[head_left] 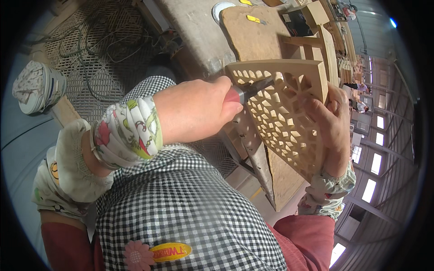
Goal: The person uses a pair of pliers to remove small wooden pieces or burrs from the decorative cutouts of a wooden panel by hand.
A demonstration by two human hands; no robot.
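- The left hand (199, 108) is closing fully around the red handle of a hand tool (253, 89), fingers wrapped tight and thumb lying along the top.
- The tool's dark metal shank is pointing into the openings near the upper edge of a pale wooden fretwork panel (285, 113), a fan-shaped piece pierced with many small cut-outs.
- The right hand (332, 124) is gripping the panel from its far side, fingers (316, 106) curling over the face while the palm is backing the edge; the grip is closed on the wood.
- The panel is being held tilted in the air over the person's lap, in front of the worktop (199, 27), not lying flat on it.
- A brown board (253, 31) is resting on the worktop behind the panel, and a wrapped bucket (38, 86) is standing on the floor well apart to the left.
- Judging from this, the step in hand is cleaning or trimming the inside of one cut-out with the tool tip.
- The next move is likely calling for short, controlled strokes, with the right hand bracing the panel firmly, because the thin ribs between openings are looking fragile.
- Whether the tip is touching the wood is hard to tell.
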